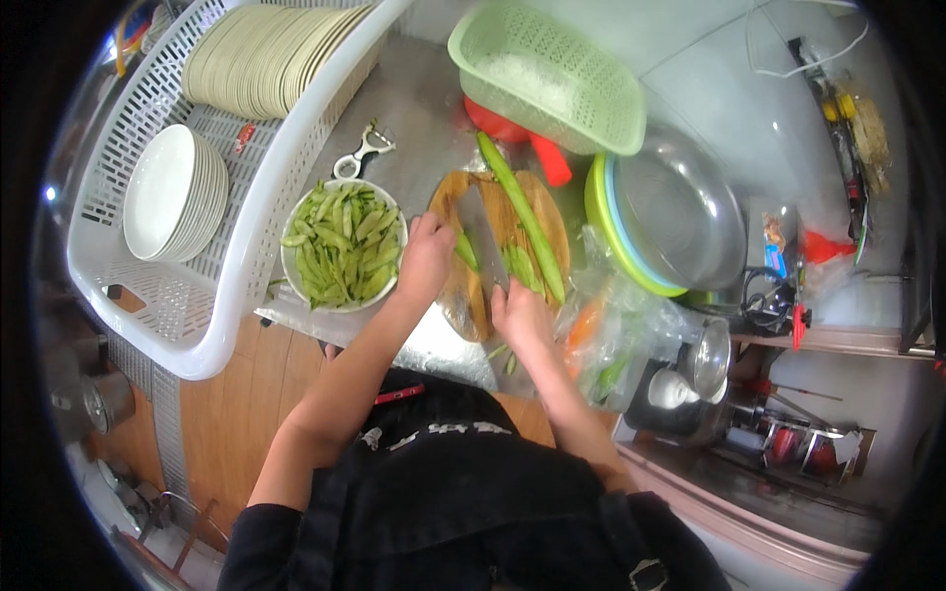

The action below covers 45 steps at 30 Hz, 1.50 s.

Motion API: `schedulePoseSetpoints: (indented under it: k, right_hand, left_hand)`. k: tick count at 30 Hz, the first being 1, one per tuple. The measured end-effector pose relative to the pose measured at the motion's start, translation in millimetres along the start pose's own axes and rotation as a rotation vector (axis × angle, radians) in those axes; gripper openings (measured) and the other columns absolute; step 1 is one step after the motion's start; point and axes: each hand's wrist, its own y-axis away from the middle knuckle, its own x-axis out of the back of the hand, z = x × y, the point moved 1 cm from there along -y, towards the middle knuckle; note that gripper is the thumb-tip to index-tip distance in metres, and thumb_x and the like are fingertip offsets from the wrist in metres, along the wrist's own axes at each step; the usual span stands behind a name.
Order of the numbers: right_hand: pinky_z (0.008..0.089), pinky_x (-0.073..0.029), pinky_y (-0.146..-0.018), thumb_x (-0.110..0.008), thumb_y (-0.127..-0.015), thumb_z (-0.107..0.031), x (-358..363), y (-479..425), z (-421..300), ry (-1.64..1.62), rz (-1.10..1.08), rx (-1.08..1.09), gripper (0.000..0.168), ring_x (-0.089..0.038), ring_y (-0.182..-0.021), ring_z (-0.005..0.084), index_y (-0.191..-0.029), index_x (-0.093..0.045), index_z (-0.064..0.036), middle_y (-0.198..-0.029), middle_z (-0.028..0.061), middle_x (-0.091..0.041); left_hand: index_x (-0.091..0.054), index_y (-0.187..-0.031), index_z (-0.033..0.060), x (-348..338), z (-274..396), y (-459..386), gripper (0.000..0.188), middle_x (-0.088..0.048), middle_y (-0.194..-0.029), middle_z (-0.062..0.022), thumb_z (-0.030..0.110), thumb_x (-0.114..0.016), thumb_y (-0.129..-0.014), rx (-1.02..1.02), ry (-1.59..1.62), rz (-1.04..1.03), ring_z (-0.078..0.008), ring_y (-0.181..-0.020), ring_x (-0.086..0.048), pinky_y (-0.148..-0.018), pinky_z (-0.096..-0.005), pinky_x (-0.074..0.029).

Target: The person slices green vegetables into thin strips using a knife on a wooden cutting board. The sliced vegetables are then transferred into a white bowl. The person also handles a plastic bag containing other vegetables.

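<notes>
My right hand (pixel 519 314) grips the handle of a kitchen cleaver (pixel 482 235), its blade over a round wooden cutting board (pixel 446 198). Just left of the blade, my left hand (pixel 431 247) has its fingers on a short piece of green vegetable (pixel 465 251). A long peeled green stalk (pixel 523 210) lies across the board's right side, with cut slices (pixel 519 264) between it and the blade. To the left, a white bowl (pixel 287 277) is heaped with sliced green pieces (pixel 344 240). A white peeler (pixel 359 156) lies above that bowl.
On the left stands a white plastic basket (pixel 255 214) with stacked plates (pixel 259 63) and bowls (pixel 166 199). Behind the board, a pale green colander (pixel 550 81) rests over a red-handled item (pixel 549 159). Nested basins (pixel 669 214) and a plastic bag with carrots (pixel 585 323) are at right.
</notes>
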Motion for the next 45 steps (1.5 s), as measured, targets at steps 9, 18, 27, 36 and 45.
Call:
schedulePoseSetpoints:
  k: [9,18,27,36,45]
  right_hand:
    - [0.0516,-0.049,-0.061,-0.050,-0.089,-0.025,6,0,-3,-0.002,-0.003,-0.009,0.024,-0.061,-0.063,0.0425,-0.087,-0.058,-0.002,-0.065,0.0232,-0.061]
    - [0.0518,-0.048,-0.061,-0.050,-0.089,-0.025,9,0,-11,-0.012,-0.039,-0.054,0.024,-0.061,-0.065,0.0424,-0.087,-0.057,-0.002,-0.067,0.0231,-0.061]
    - [0.0509,-0.049,-0.061,-0.050,-0.088,-0.024,16,-1,-21,-0.023,-0.024,-0.050,0.023,-0.061,-0.065,0.0422,-0.088,-0.057,-0.002,-0.066,0.0232,-0.061]
    - [0.0511,-0.049,-0.060,-0.050,-0.088,-0.023,4,-2,-17,0.041,-0.033,-0.008,0.023,-0.061,-0.062,0.0410,-0.086,-0.056,0.000,-0.064,0.0213,-0.062]
    - [0.0508,-0.048,-0.059,-0.051,-0.086,-0.021,-7,3,-16,0.025,0.049,0.049,0.020,-0.062,-0.059,0.0384,-0.082,-0.055,-0.001,-0.061,0.0207,-0.061]
  left_hand:
    - [-0.057,-0.077,0.0006,-4,1,8,0.006,-0.053,-0.087,-0.0122,-0.003,-0.055,-0.073,-0.007,0.033,-0.040,-0.0328,-0.089,-0.049,-0.077,-0.0392,-0.044]
    - [-0.057,-0.077,0.0007,-3,2,8,0.007,-0.052,-0.085,-0.0137,-0.004,-0.054,-0.074,0.049,0.080,0.028,-0.0341,-0.087,-0.050,-0.076,-0.0397,-0.045]
    - [-0.057,-0.075,-0.0009,-7,-1,6,0.002,-0.052,-0.083,-0.0153,-0.003,-0.058,-0.075,0.043,0.069,0.064,-0.0351,-0.084,-0.051,-0.074,-0.0402,-0.044]
    - [-0.059,-0.074,0.0005,-4,-5,1,0.005,-0.052,-0.080,-0.0139,-0.003,-0.059,-0.070,0.038,0.089,0.034,-0.0339,-0.082,-0.051,-0.073,-0.0383,-0.044]
    - [-0.059,-0.076,0.0019,-12,-16,0,0.010,-0.050,-0.080,-0.0122,-0.004,-0.065,-0.071,0.062,0.129,0.048,-0.0255,-0.067,-0.054,-0.059,-0.0329,-0.044]
